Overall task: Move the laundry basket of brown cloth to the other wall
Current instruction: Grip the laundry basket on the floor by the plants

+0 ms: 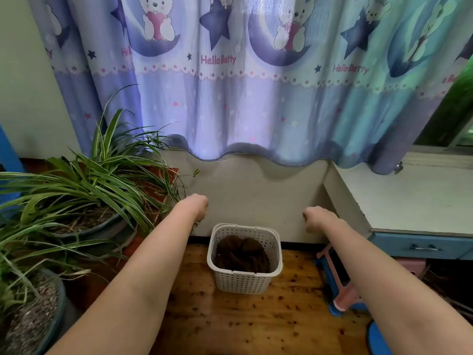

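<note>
Basket (244, 278): white perforated plastic, squarish, below and between both hands.
Cloth (242, 254): brown, crumpled inside.
Left hand (197, 204): loosely curled, holding nothing.
Right hand (316, 217): loosely curled, holding nothing.

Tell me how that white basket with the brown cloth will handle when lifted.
The basket looks like rigid perforated plastic, so it should keep its shape. The brown cloth only partly fills it, so it is probably light. It is taller than wide, so a low push might tip it.

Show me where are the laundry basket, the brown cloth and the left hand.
laundry basket (242, 281): head view, on its perforated front wall.
brown cloth (242, 254): head view, on the middle of the heap inside.
left hand (197, 204): head view, on the back of the hand.
</note>
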